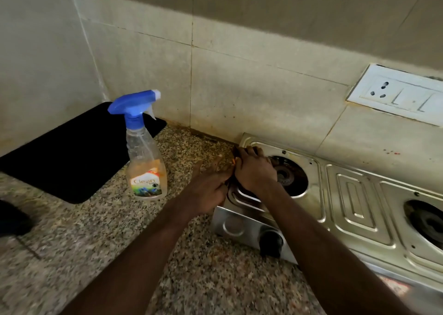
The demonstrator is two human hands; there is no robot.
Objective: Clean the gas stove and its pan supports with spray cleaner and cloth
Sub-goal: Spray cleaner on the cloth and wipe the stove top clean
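Observation:
The steel gas stove (354, 209) sits on the right of the counter, and both its burner wells (291, 175) are bare, with no pan supports on them. My right hand (254, 168) lies over the stove's back-left corner, fingers curled on a dark cloth (236, 186) that is mostly hidden beneath it. My left hand (207, 186) rests at the stove's left edge, fingers stretched toward the wall and touching the cloth. A clear spray bottle (145, 158) with a blue trigger head stands upright on the counter, left of my hands.
A black mat (72, 156) lies in the counter's back-left corner by the tiled wall. A black control knob (271, 242) sticks out of the stove's front panel. A white socket and switch plate (398, 94) is on the wall above the stove. The speckled granite counter (96, 254) stretches toward me.

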